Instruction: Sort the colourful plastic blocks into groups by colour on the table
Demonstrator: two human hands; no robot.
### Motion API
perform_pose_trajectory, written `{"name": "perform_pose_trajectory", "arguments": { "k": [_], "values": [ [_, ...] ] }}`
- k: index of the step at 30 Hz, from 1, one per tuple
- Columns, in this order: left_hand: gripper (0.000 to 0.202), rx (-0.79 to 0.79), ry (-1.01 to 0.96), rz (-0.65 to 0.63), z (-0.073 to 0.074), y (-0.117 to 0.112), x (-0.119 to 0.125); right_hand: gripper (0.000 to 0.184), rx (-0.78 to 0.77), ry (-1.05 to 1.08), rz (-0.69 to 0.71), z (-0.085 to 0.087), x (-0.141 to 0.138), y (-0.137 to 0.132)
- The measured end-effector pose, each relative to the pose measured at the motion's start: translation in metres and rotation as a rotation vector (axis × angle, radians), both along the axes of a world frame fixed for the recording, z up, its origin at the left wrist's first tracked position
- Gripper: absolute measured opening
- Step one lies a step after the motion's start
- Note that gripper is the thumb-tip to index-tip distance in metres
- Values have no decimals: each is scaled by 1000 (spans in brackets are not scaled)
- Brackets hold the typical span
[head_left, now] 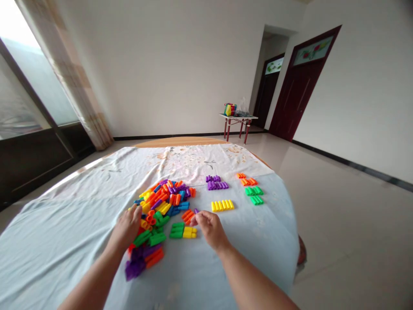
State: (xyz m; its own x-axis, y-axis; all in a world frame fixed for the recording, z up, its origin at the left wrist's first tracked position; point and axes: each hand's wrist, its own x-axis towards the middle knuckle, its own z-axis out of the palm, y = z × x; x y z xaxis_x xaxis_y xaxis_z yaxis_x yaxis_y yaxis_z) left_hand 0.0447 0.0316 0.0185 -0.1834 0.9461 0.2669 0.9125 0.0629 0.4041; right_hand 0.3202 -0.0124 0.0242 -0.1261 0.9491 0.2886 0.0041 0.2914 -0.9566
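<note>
A mixed pile of colourful plastic tube blocks (166, 198) lies on the cloth-covered table (245, 249). My left hand (129, 226) rests on the pile's near left edge, fingers curled over the blocks; what it holds is hidden. My right hand (208, 226) pinches a small purple block (195, 211) beside orange blocks (187, 215). Green blocks (177, 230) and yellow blocks (190, 232) lie between my hands. Sorted rows sit to the right: purple (216, 183), yellow (222, 205), orange (245, 179), green (254, 194).
The table's rounded right edge (292, 224) drops to a tiled floor. A white patterned cloth (180, 161) covers the far half. A small table with bags (238, 117) stands by the far wall, near dark red doors (298, 86). Window and curtain are at left.
</note>
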Motion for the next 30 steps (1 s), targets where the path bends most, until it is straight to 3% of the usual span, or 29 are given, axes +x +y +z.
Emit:
{"name": "perform_pose_trajectory", "arguments": {
  "k": [7, 18, 21, 23, 26, 30],
  "values": [
    [68, -67, -257, -60, 5, -4, 44, 34, 22, -48, 9, -6, -1, 0],
    [63, -69, -527, -257, 8, -19, 91, 33, 18, -106, -41, -14, 0, 7],
    [66, -51, -668, -265, 14, -18, 82, 33, 25, -117, -60, -15, 0, 7],
    [69, 18, -730, -207, 15, -15, 65, 33, 25, -121, -65, -16, 0, 8],
    [66, 115, -646, -38, 12, -11, 33, 32, 45, -145, -78, -18, -1, 9],
    [56, 93, -527, 114, 3, -15, 3, 29, 133, -253, -149, -21, -3, 11]
  ]
}}
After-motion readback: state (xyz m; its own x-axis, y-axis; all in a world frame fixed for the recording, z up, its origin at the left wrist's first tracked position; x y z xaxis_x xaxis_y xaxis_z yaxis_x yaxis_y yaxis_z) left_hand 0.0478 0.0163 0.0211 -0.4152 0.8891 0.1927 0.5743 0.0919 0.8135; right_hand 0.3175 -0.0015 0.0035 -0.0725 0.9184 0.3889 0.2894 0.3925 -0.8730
